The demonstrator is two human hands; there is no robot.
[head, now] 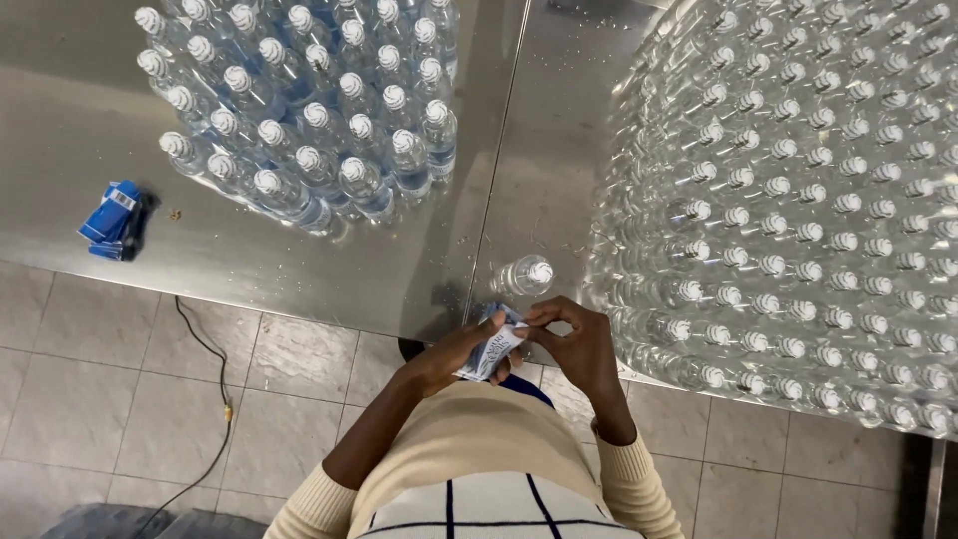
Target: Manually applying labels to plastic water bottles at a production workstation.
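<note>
Hands first: left hand (451,351) and right hand (577,344) meet at the near edge of the surface (299,250), both closed on a small stack of blue-and-white labels (491,349). Left hand grips the stack from below w/ fingers curled round it; right hand's thumb and forefinger pinch at the top edge of the stack. Labels sit just in front of the person's chest, over the surface edge, not lying on it.

Largest to smallest:
- Surface: steel, reflective, seam running front to back approx. mid-frame; small debris specks scattered near seam.
- Large block of clear bottles (798,200), white caps, fills the right side, tightly packed in rows, unlabelled as far as can be seen.
- Smaller cluster of bottles (309,110), far left-centre, white caps, blue labels showing on several.
- Single bottle (524,275) standing alone, just beyond the hands, near but apart from the large block.
- Spare blue labels pile (113,218) at left edge of surface, well apart from hands.
- Floor (120,399): grey tile, w/ thin cable (222,399) trailing across it.
</note>
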